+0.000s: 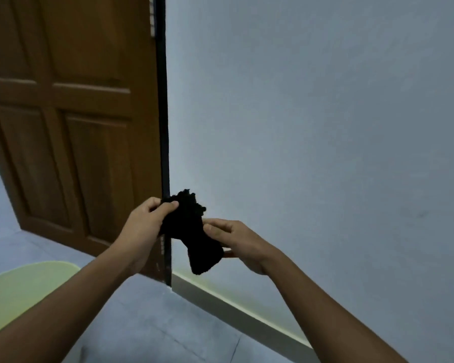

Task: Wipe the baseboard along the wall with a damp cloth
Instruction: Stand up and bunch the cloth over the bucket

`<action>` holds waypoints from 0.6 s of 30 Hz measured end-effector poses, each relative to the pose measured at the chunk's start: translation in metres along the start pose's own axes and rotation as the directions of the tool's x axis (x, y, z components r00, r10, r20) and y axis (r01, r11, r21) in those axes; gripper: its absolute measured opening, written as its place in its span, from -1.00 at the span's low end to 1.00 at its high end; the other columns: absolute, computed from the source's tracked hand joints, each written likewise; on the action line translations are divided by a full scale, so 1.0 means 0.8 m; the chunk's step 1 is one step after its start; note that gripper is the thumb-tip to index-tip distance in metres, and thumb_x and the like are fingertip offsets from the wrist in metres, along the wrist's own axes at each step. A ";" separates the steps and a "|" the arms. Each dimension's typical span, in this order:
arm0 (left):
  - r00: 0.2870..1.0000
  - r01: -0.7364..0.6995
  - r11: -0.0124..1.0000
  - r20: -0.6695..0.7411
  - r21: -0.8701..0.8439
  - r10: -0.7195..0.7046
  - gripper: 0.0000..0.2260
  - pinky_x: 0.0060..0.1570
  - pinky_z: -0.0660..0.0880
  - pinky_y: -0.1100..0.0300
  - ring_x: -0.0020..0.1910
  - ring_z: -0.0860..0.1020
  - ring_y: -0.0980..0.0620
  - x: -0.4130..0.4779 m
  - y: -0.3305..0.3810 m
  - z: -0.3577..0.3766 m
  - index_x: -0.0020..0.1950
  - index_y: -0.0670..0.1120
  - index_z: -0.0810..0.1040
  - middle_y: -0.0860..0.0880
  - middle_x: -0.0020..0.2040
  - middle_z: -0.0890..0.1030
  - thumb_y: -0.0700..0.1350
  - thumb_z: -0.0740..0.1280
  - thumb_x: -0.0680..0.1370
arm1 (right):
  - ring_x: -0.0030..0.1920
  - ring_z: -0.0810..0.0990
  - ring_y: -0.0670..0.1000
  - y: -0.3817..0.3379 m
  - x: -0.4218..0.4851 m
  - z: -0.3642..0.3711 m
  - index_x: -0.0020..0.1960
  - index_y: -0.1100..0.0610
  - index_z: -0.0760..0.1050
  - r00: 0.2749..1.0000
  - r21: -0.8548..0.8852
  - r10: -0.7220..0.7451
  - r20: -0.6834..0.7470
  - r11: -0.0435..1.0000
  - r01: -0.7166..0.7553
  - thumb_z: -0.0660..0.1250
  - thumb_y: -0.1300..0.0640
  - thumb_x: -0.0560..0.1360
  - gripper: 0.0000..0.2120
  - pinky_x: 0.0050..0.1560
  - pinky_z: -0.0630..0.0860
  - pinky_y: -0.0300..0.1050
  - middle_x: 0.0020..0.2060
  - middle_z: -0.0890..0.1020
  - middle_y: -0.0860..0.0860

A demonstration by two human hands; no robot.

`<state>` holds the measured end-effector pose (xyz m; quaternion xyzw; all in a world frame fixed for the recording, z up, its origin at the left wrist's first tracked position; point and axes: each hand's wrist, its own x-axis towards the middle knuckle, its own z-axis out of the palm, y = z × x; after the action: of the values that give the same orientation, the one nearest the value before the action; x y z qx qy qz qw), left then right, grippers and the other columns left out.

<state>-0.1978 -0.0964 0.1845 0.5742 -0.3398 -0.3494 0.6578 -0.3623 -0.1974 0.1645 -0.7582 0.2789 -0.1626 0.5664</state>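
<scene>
A black, nubbly cloth (192, 231) is bunched up in mid-air, in front of the wall's corner. My left hand (144, 224) grips its upper left part, thumb on top. My right hand (236, 242) pinches its lower right part between thumb and fingers. The grey baseboard (241, 318) runs along the foot of the pale wall, from the door edge down to the right, well below both hands. Neither the cloth nor my hands touch it.
A brown panelled wooden door (63, 127) stands on the left, with a dark frame edge (164, 113) beside the pale wall (325, 127). A light green mat (19, 292) lies on the grey tiled floor (147, 323) at lower left.
</scene>
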 end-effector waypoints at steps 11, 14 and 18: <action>0.954 0.046 0.980 -0.282 -0.195 -0.101 -0.84 0.01 0.54 0.04 0.10 0.56 -0.09 -0.073 -0.006 -0.082 0.07 -0.16 0.49 -0.15 0.07 0.58 -0.10 0.30 0.56 | 0.11 0.53 0.02 -0.015 0.012 0.128 0.15 -0.06 0.49 0.990 0.336 0.116 0.078 0.932 -0.136 0.23 -0.19 0.52 -0.70 0.06 0.48 0.02 0.12 0.57 -0.03; 0.928 0.022 0.969 -0.354 -0.247 -0.111 -0.80 -0.08 0.56 0.09 0.06 0.57 -0.08 -0.083 -0.009 -0.107 0.10 -0.17 0.49 -0.15 0.08 0.59 -0.09 0.32 0.55 | 0.16 0.56 0.11 0.001 0.029 0.173 0.25 -0.01 0.50 0.966 0.468 0.123 0.228 0.856 -0.220 0.29 -0.28 0.43 -0.49 0.16 0.51 0.08 0.14 0.61 0.07; 0.897 0.036 0.975 -0.424 -0.219 -0.128 -0.73 -0.19 0.56 0.15 0.05 0.58 -0.07 -0.092 -0.013 -0.146 0.17 -0.21 0.47 -0.15 0.09 0.59 -0.08 0.33 0.55 | 0.29 0.49 0.22 -0.001 0.045 0.208 0.29 0.19 0.46 0.980 0.695 0.060 0.189 0.697 -0.177 0.30 -0.03 0.53 -0.58 0.36 0.35 0.10 0.22 0.56 0.23</action>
<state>-0.1383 0.0255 0.1583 0.5806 -0.1218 -0.2730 0.7573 -0.2402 -0.0916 0.1121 -0.4728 0.1997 -0.1621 0.8428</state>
